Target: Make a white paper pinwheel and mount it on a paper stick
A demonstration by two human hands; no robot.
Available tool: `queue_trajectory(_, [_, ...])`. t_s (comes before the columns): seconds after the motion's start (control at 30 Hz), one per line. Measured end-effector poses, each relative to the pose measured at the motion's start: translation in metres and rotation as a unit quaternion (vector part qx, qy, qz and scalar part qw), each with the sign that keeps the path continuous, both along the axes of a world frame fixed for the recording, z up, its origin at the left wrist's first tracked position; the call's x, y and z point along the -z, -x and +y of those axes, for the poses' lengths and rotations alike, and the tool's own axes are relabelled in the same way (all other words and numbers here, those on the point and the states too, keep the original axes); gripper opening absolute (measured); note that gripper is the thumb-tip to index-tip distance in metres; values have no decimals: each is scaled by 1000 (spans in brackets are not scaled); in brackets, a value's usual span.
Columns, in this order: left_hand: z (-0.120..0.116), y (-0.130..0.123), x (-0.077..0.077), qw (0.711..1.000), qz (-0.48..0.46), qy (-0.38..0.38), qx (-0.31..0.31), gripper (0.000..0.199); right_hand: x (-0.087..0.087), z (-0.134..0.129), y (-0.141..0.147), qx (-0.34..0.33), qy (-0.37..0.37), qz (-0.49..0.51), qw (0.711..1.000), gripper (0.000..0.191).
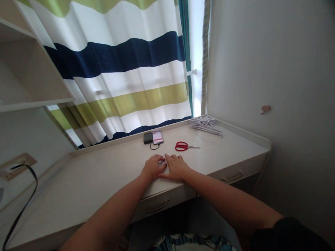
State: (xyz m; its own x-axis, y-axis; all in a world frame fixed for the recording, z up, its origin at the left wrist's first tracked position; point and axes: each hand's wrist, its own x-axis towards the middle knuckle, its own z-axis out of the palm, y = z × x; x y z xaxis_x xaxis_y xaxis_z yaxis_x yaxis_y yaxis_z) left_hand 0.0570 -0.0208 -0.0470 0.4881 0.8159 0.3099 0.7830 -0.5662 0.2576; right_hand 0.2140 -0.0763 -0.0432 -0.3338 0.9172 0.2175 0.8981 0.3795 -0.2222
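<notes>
**Left hand and right hand together over a small pale piece, near the front edge of the desk**

My left fingers are bent, with a narrow gap at the thumb; my right hand lies flatter, its thumb stretched toward the left; the pale piece, probably paper, lies beneath and between them, mostly hidden; I cannot tell whether either hand pinches it or only presses it to the desktop.

Judgement on handling: the work looks like flattening or folding against the hard surface; best to steady with one hand and press evenly with the other, edges lined up before any weight goes on; uneven pressure could skew a thin piece; working a little farther in from the front edge would give both wrists support.

Surroundings: red-handled scissors lie just beyond my right hand, blades pointing right; a dark box and a lit screen sit side by side ahead of my left hand, a short cable looping toward me; a heap of white strips fills part of the far right corner; nothing blocks the hands directly, though the scissors and cable could hinder a forward reach.
</notes>
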Motion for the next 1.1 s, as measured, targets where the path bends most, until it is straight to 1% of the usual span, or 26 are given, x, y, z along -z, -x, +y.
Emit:
queue_trajectory(0.2, [-2,-2,-2,1000,4,3,-20,24,2,6,-4,-5,-18,-10,1000,96])
queue_trajectory(0.3, [1,-5,-1,999,5,2,-36,25,3,8,-6,2,-29,-13,1000,99])
queue_trajectory(0.4, [1,-9,0,999,10,1,-50,28,6,8,-6,3,-36,-16,999,97])
queue_trajectory(0.6, [-8,-11,-1,998,22,10,-65,32,12,9,-5,-7,-44,-25,999,91])
queue_trajectory(0.73, [-9,-9,0,997,22,17,-69,36,19,16,-5,-23,-50,-38,998,86])
queue_trajectory(0.9, [-8,-6,1,998,29,27,-52,42,34,23,-11,-9,-83,-43,996,85])
queue_trajectory(0.97, [-7,-6,2,998,31,31,-47,43,39,26,-13,-7,-84,-39,996,86])
queue_trajectory(1.1, [-6,-7,2,998,31,34,-51,42,42,28,-13,-6,-83,-33,996,87])
